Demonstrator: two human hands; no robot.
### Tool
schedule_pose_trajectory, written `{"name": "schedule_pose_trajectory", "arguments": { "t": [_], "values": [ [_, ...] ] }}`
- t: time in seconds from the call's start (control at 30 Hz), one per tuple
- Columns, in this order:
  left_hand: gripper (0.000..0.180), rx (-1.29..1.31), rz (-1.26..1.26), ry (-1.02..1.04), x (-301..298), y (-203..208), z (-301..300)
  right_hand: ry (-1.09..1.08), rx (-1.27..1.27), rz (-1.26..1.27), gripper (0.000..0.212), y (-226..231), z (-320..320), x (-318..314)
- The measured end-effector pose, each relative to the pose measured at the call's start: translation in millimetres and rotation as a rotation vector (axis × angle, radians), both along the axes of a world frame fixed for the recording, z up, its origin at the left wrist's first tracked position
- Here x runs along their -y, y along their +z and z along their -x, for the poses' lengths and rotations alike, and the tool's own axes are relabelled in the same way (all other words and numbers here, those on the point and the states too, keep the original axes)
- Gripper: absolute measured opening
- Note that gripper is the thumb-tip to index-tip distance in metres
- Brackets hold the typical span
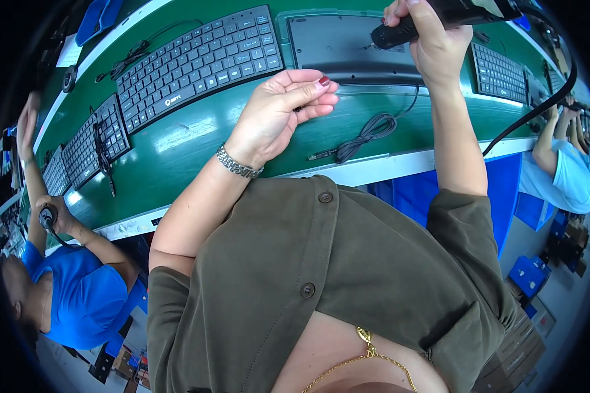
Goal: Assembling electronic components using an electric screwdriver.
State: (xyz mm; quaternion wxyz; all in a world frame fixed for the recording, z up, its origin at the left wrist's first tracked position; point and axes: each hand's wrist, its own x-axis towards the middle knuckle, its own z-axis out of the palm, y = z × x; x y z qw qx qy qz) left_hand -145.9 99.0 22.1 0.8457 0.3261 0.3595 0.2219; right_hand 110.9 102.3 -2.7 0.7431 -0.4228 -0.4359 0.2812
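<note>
My right hand [436,49] grips a black electric screwdriver [400,33], held nearly level. Its bit points left over the underside of a black keyboard [328,39] lying face down on the green bench. Whether the bit touches the case I cannot tell. Close to that keyboard's near left edge is my left hand [278,111], its thumb pressed to curled fingers. A small dark bit shows between the fingers, too small to name. Below the face-down keyboard lies its bundled black cable [367,137] with a plug at the end.
Left of me, a black keyboard [200,65] lies face up, with another keyboard [98,141] beyond it. One more keyboard [499,73] is at the right. The screwdriver's cord [537,114] loops down there. A co-worker in blue [78,295] sits at left; other people work at far right.
</note>
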Motion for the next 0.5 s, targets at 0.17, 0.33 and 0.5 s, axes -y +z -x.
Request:
{"name": "schedule_pose_trajectory", "arguments": {
  "t": [0.17, 0.33, 0.5],
  "values": [
    [0.030, -0.021, -0.002, 0.024, -7, 5, -2, 0.022, 0.047, -0.084, 0.022, -1, 4, -3],
    [0.026, 0.046, 0.031, 0.043, -15, -1, 1, -0.017, 0.160, 0.056, 0.024, 20, 19, 5],
    [0.017, 0.124, 0.095, 0.007, -20, -8, 7, 0.024, -0.118, -0.123, 0.029, 46, 51, 22]
  ]
}}
